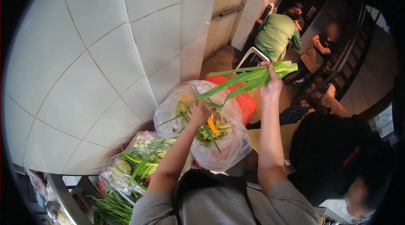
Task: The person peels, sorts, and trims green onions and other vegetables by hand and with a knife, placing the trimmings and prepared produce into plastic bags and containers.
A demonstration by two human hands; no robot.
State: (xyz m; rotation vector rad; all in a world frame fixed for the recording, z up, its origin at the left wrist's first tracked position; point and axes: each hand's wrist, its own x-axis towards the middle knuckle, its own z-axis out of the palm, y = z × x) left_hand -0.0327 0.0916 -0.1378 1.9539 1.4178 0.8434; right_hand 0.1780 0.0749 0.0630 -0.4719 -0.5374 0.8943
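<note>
My right hand (271, 82) is raised at the right, closed around a bunch of green leafy stalks (257, 77), pale ends to the right and leaf tips to the left. Lower and to the left, my left hand (198, 113) is over a clear plastic bag (230, 155) of vegetable scraps. Its fingers are curled beside an orange-handled tool (213, 125); a blade-like tip (193, 90) shows above the fingers, and whether the two are one item cannot be made out. Green trimmings (206, 134) lie in the bag.
A red container (246, 105) stands behind the bag. Bagged green vegetables (145, 161) and long green stalks (113, 206) lie at lower left. A tiled wall (97, 73) rises at left. A person in black (333, 149) is close at right; others are farther back.
</note>
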